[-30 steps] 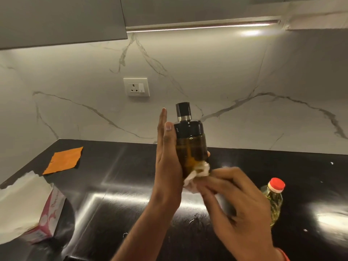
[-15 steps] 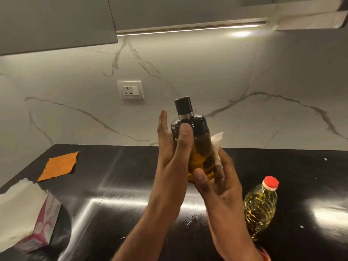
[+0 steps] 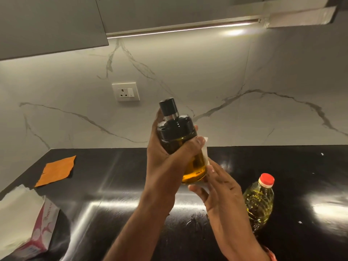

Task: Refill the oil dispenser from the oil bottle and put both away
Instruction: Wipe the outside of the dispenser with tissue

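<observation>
My left hand [image 3: 165,157] grips the oil dispenser [image 3: 178,136], a dark glass bottle with a black cap and golden oil inside, held up above the black counter and tilted a little left. My right hand [image 3: 220,187] presses a white tissue [image 3: 205,153] against the dispenser's right side and bottom. The oil bottle [image 3: 259,202], clear plastic with a red cap and yellow oil, stands capped on the counter just right of my right hand.
An orange cloth [image 3: 56,171] lies at the counter's back left. A pink tissue box [image 3: 28,223] sits at the front left. A wall socket [image 3: 125,91] is on the marble backsplash, and grey upper cabinets [image 3: 49,23] hang overhead.
My left hand's fingers have wrapped round the dispenser. My right hand slid the tissue from the dispenser's lower front round to its right side. The view tilted down slightly.
</observation>
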`<control>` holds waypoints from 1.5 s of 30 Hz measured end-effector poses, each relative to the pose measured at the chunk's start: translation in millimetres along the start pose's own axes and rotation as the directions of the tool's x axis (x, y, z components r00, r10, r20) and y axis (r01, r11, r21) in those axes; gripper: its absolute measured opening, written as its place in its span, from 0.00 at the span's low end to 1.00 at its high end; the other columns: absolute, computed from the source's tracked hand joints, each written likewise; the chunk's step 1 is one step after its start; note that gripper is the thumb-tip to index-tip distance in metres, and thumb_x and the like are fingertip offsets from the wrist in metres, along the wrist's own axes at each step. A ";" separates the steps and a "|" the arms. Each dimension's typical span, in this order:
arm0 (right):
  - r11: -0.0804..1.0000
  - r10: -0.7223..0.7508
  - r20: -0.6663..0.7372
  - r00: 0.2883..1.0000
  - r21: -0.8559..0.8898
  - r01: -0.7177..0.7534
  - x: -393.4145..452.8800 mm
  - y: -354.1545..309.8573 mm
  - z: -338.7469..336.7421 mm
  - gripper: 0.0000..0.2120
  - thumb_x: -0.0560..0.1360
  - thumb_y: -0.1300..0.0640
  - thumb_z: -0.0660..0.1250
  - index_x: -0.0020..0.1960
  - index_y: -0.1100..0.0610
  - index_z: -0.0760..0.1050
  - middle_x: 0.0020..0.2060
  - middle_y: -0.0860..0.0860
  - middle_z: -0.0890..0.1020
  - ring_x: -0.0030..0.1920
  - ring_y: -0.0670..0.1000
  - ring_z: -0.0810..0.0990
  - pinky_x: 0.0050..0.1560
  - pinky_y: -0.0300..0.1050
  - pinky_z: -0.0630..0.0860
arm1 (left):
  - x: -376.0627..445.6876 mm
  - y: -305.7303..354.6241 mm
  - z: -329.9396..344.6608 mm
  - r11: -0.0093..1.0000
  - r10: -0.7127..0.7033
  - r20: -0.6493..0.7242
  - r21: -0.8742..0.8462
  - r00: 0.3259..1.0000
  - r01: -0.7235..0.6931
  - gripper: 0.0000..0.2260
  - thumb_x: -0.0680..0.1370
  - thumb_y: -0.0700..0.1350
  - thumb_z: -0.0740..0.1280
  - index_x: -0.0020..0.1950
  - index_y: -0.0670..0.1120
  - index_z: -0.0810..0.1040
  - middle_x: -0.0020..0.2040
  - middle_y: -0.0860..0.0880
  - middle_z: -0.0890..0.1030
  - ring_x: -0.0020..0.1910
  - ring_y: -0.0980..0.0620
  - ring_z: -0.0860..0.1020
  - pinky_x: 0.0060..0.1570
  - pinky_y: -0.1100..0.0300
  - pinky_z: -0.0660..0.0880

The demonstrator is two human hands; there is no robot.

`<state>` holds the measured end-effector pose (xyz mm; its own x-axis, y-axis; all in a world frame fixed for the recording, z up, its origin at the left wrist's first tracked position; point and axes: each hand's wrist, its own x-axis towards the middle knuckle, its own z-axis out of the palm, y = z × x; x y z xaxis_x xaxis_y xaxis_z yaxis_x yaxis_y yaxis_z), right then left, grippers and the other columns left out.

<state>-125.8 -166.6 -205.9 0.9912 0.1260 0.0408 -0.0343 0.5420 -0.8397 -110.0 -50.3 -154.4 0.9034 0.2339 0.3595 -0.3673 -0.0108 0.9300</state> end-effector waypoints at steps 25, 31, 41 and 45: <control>0.839 0.222 -0.080 0.972 0.523 -0.148 -4.5 -33.9 7.4 0.09 0.67 0.66 0.69 0.38 0.58 0.88 0.44 0.57 0.88 0.41 0.50 0.88 0.34 0.38 0.83 | 7.5 9.6 16.8 1.000 0.022 -0.056 -0.015 0.998 -0.023 0.28 0.67 0.49 0.78 0.65 0.49 0.75 0.55 0.43 0.83 0.53 0.46 0.85 0.47 0.57 0.83; 0.838 0.319 -0.005 0.948 0.469 -0.279 -10.2 -29.1 19.0 0.07 0.64 0.66 0.71 0.36 0.59 0.87 0.40 0.58 0.88 0.37 0.50 0.88 0.37 0.39 0.84 | 17.3 9.1 23.2 0.995 0.070 -0.020 0.079 0.997 -0.068 0.38 0.68 0.47 0.76 0.76 0.45 0.68 0.57 0.47 0.82 0.52 0.54 0.83 0.44 0.66 0.81; 0.821 0.332 -0.019 0.943 0.497 -0.279 -3.5 -28.5 18.2 0.10 0.65 0.69 0.68 0.35 0.60 0.87 0.37 0.57 0.87 0.34 0.49 0.87 0.36 0.38 0.83 | 13.4 6.1 32.4 0.995 0.076 0.040 0.068 0.996 -0.079 0.36 0.68 0.45 0.76 0.75 0.45 0.69 0.56 0.44 0.83 0.52 0.51 0.85 0.44 0.64 0.81; 0.807 0.318 -0.047 0.947 0.538 -0.244 -5.0 -41.0 7.1 0.05 0.61 0.66 0.73 0.34 0.61 0.86 0.39 0.59 0.87 0.35 0.51 0.87 0.33 0.39 0.83 | 19.4 6.3 25.5 0.998 0.056 -0.015 0.041 0.998 -0.055 0.33 0.68 0.46 0.76 0.72 0.47 0.71 0.54 0.47 0.82 0.51 0.53 0.84 0.43 0.65 0.81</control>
<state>-130.2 -183.6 -167.8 0.9336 0.2525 -0.2542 -0.3388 0.8532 -0.3965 -89.1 -70.6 -139.6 0.8781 0.2474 0.4095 -0.4071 -0.0634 0.9112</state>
